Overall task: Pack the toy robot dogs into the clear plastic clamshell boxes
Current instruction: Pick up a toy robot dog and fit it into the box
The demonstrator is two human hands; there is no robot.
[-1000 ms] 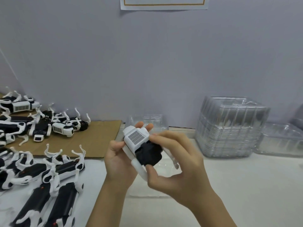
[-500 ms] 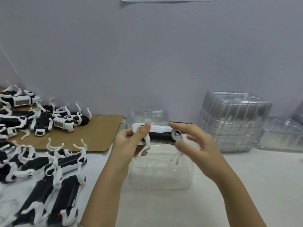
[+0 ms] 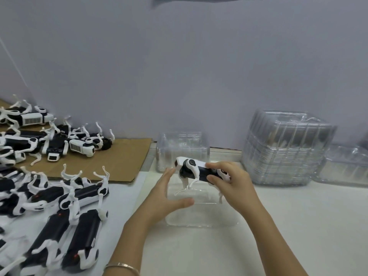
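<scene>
My right hand (image 3: 231,181) grips a black-and-white toy robot dog (image 3: 194,170) by its rear half and holds it level, legs down, just above an open clear clamshell box (image 3: 201,214) on the white table. The box's raised lid (image 3: 183,148) stands behind it. My left hand (image 3: 165,193) is open, fingers straight, at the box's left side with the thumb over its front part; it holds nothing.
Many more robot dogs (image 3: 59,206) lie at the left, some on a brown cardboard sheet (image 3: 123,156). A tall stack of empty clamshell boxes (image 3: 284,148) stands at the right by the wall, with another clear box (image 3: 346,164) beyond it.
The left hand has let go of the dog and opened beside the box. The right hand alone now holds the dog, lowered toward the box's tray.
</scene>
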